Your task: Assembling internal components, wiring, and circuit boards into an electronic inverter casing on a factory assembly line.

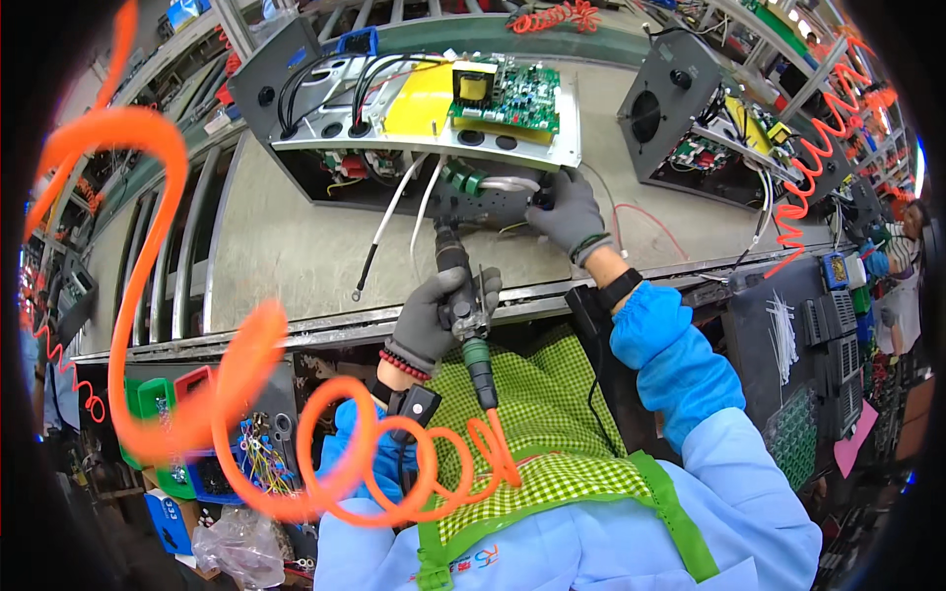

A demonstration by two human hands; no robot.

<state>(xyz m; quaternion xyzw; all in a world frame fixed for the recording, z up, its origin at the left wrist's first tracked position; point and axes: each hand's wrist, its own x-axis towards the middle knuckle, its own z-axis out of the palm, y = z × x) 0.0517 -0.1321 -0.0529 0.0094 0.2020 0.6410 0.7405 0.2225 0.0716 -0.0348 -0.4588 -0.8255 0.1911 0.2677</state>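
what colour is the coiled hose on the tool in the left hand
Bright orange; the coiled hose joined to the tool shows best in the head view.

Our metal bench carries a grey unit beyond and left of our right fingers, and a second unit farther right. Right of those fingers lies a red wire; a white cable ends left of our left fingers.

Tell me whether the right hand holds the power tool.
No, the left hand grips the power tool; the right hand is apart from it.
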